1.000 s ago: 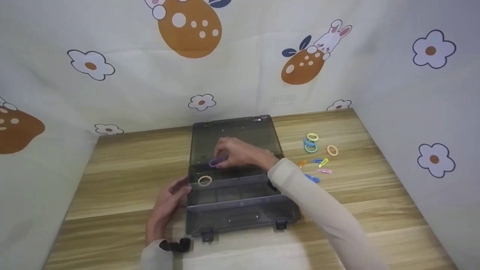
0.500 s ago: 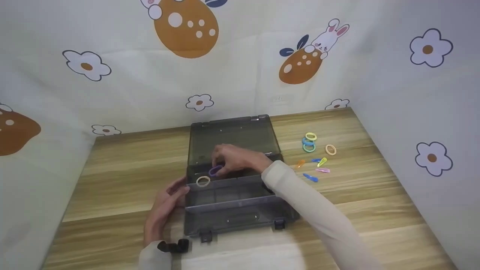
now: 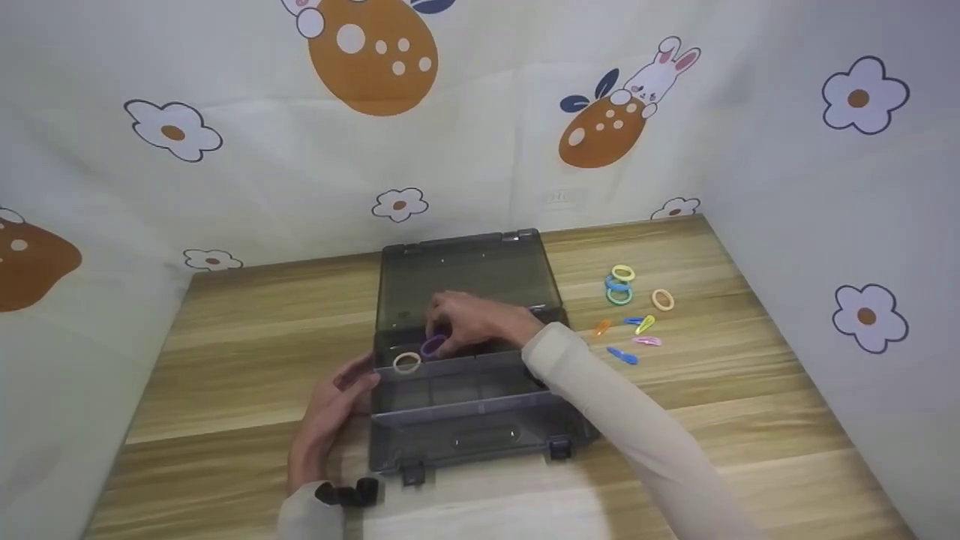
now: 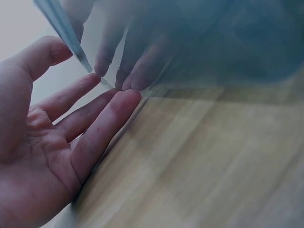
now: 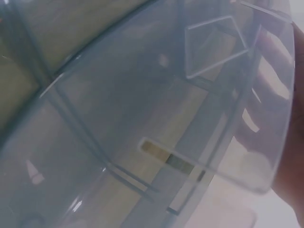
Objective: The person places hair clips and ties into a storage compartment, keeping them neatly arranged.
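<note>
My right hand (image 3: pixel 476 319) pinches a purple hair tie (image 3: pixel 432 346) inside the rear compartment of an open, see-through dark grey plastic case (image 3: pixel 469 448). Left of the purple one, a cream hair tie (image 3: pixel 407 364) sits by the divider in the same case. At the case's left side is my left hand (image 3: pixel 334 405). In the left wrist view, the left hand's (image 4: pixel 66 118) nearly straight fingers touch the wall (image 4: pixel 213 52), and the thumb is near its edge. Clear plastic walls and dividers (image 5: pixel 185 171) fill most of the right wrist view; the purple tie cannot be made out there.
Right of the case lie a yellow hair tie (image 3: pixel 623 273), a blue and a green one, and a peach hair tie (image 3: pixel 663 300) apart. Several snap hair clips (image 3: pixel 646 341) lie nearer. The case's lid (image 3: pixel 465 274) lies back toward the patterned wall cloth (image 3: pixel 480 150).
My right hand has lowered the purple hair tie toward the near divider, beside the cream one. The left hand stays at the case's side.
</note>
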`<action>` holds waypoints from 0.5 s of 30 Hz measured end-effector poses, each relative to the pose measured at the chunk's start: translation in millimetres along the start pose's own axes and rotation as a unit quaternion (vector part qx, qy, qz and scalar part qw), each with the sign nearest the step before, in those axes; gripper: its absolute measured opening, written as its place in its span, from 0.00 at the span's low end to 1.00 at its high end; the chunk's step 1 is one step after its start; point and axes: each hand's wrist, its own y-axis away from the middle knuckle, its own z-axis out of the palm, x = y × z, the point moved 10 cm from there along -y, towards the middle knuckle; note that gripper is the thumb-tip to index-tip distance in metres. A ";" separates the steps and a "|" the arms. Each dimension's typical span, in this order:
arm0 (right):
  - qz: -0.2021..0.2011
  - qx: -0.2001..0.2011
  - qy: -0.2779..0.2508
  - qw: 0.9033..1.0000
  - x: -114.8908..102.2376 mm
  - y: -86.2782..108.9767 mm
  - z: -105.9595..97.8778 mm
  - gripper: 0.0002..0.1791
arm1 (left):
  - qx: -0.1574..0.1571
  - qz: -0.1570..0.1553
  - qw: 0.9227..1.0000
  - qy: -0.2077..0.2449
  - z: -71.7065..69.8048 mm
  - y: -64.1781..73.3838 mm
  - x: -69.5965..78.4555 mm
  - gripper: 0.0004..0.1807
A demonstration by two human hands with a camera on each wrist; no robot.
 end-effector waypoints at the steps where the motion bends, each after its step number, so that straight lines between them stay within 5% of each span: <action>1: 0.003 -0.002 0.000 1.000 0.6 -0.1 1.0 0.19 | 0.000 0.001 1.000 -0.001 0.0 0.1 0.4 0.29; 9: 0.007 -0.011 0.000 1.000 2.3 -0.1 4.0 0.28 | -0.005 0.000 1.000 -0.003 0.7 -1.6 0.1 0.28; 15: -0.020 0.016 -0.037 0.999 -1.4 8.7 -13.9 0.28 | -0.013 -0.010 1.000 -0.008 1.1 -1.3 -3.3 0.29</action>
